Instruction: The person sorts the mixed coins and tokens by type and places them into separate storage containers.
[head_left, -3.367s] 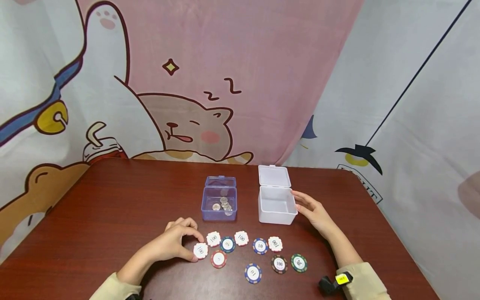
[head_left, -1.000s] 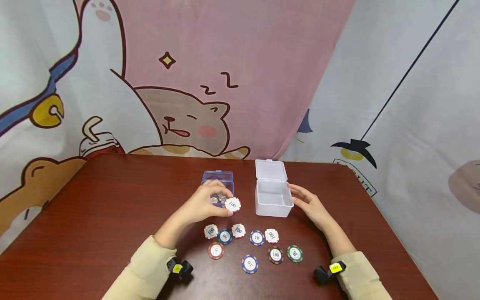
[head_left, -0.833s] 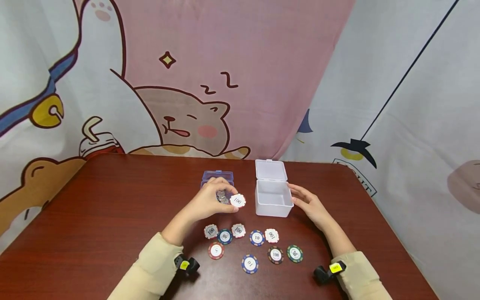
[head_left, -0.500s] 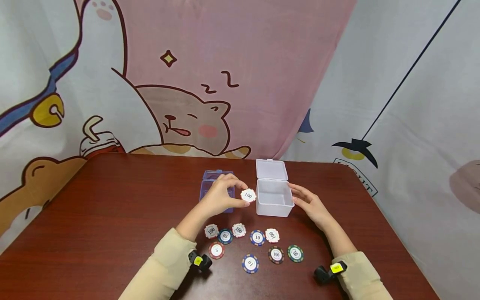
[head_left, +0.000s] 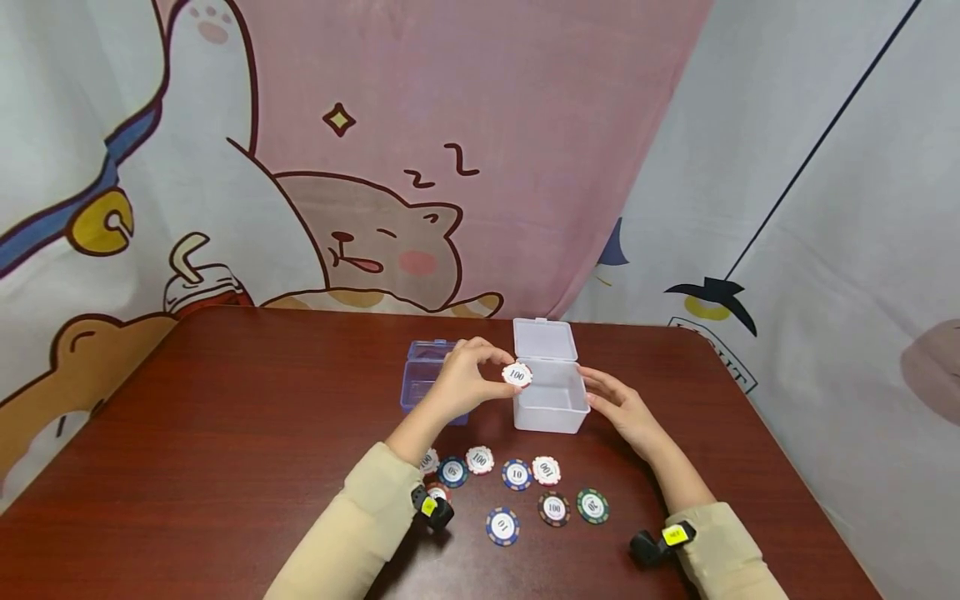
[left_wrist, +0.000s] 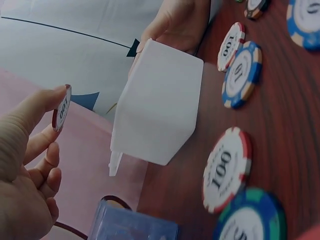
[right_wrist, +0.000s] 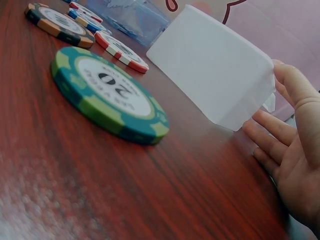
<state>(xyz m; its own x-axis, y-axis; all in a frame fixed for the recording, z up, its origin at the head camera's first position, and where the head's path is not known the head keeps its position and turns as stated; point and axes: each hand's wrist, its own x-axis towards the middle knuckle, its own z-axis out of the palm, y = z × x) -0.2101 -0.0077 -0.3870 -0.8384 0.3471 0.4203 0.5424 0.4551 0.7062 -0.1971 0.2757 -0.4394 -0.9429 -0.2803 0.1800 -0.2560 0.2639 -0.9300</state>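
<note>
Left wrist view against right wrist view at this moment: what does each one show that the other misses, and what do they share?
Only the left wrist view: the left hand pinching a white 100 chip. Only the right wrist view: the legible 20 on the green chip. Both: the white box, the right hand at its side, part of the translucent blue box, and the wooden table.

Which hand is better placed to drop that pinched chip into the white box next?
The left hand, probably: it pinches the 100 chip, which appears at the white box's left rim in the head view. The right hand only touches the box's right side.
</note>
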